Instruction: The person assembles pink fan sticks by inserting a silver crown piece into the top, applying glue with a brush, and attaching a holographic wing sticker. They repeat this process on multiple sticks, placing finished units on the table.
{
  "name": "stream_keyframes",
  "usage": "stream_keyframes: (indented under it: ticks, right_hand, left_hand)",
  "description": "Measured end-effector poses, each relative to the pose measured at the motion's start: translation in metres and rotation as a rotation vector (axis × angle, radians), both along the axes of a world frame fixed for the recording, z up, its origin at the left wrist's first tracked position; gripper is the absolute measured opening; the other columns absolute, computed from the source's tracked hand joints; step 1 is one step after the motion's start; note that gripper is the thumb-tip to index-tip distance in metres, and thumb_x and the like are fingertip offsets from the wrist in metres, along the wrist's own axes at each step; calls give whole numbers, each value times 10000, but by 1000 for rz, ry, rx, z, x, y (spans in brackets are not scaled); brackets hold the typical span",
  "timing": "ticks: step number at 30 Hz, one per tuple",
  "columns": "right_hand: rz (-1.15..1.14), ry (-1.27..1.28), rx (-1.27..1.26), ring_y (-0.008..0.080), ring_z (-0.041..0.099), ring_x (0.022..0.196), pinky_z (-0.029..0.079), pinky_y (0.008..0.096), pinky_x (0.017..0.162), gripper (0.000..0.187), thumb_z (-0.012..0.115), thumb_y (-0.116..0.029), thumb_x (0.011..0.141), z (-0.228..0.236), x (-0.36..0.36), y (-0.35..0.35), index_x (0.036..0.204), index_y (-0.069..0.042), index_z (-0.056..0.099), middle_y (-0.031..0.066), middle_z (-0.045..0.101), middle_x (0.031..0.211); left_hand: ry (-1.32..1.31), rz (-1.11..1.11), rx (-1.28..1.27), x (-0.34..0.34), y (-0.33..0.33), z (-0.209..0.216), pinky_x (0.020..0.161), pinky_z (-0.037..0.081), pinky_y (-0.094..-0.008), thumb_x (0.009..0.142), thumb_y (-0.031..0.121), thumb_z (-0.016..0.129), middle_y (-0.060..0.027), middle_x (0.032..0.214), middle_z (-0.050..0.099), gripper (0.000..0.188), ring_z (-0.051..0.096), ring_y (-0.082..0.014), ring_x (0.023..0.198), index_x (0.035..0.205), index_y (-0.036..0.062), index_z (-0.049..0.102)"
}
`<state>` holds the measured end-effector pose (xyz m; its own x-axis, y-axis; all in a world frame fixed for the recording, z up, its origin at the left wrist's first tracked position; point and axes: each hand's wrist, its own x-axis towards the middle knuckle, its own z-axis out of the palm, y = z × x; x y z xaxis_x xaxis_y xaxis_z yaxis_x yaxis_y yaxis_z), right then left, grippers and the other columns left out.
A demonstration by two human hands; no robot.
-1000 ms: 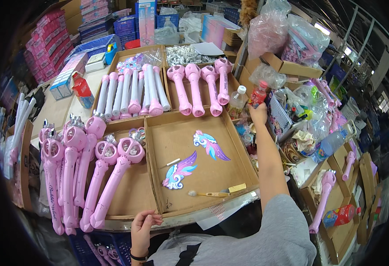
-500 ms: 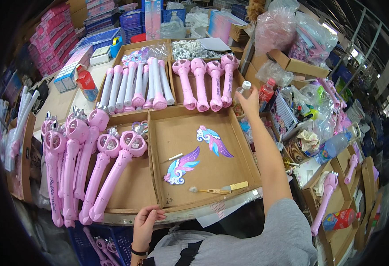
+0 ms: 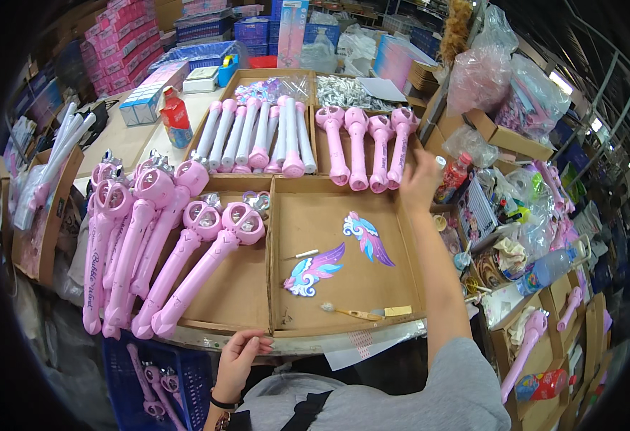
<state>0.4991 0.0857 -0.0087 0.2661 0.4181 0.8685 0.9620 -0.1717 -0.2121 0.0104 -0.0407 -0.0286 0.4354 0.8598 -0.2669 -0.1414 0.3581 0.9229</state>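
- The left hand (image 3: 239,360) is at the front edge of the bench (image 3: 297,347), fingers loosely curled with gaps between them; nothing shows in its hold.
- Below and to the left of the left hand, a blue basket (image 3: 204,388) holds pink wands with round heads.
- Just ahead of the left hand is the near wall of a shallow cardboard box (image 3: 329,215); inside, ahead and to the right of that hand, lie a toothbrush (image 3: 351,311) and a small tan block (image 3: 397,311).
- Farther ahead in the same box, between the two hands, lie two wing cutouts (image 3: 313,271) in pink, purple and blue, apart from each other, with a short white stick (image 3: 306,253) by the nearer one.
- Ahead and to the left of the left hand, a cluster of pink wands (image 3: 207,276) leans over the neighbouring box.
- The right hand (image 3: 419,179) is stretched out past the box's far right corner, fingers partly bent; whether it grips anything cannot be told.
- Just to its right are a white-capped bottle (image 3: 441,162), mostly hidden, and a red bottle (image 3: 453,178).
- Just to its left stand four pink wands (image 3: 357,147) in a row; farther left are white tubes (image 3: 261,133) with pink ends.
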Motion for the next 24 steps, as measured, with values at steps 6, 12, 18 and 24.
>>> stream_keyframes:
  ticks: [6,12,18,24]
  right_hand:
    - [-174,762,-454,401,516,1060,404,442,917,444,549,-291,824,-34,2,45,1218,-90,502,271,550,1114]
    - [-157,796,-152,407,554,1008,424,436,889,493,525,-326,845,-53,20,60,1257,-63,465,274,579,1071]
    - [230,1137,203,251,530,1055,401,325,896,460,470,-241,916,-66,7,47,1265,54,416,194,539,1166]
    - [329,1284,197,196,510,1039,393,302,883,448,434,-251,949,-68,-12,11,1263,66,409,144,526,1171]
  left_hand:
    - [29,45,13,-9,-6,0,753,495,-265,939,116,456,-118,914,634,201,609,-149,802,1060,-21,539]
    - [-10,64,12,-13,-5,-2,752,492,-259,940,120,459,-113,906,635,200,604,-144,803,1060,-19,540]
    - [-38,60,-7,-17,-4,-5,766,493,-263,932,93,468,-122,928,635,205,607,-149,830,1075,-36,538]
    - [-61,44,-1,-22,-8,-6,768,489,-260,932,105,473,-122,936,636,218,604,-145,837,1083,-40,536]
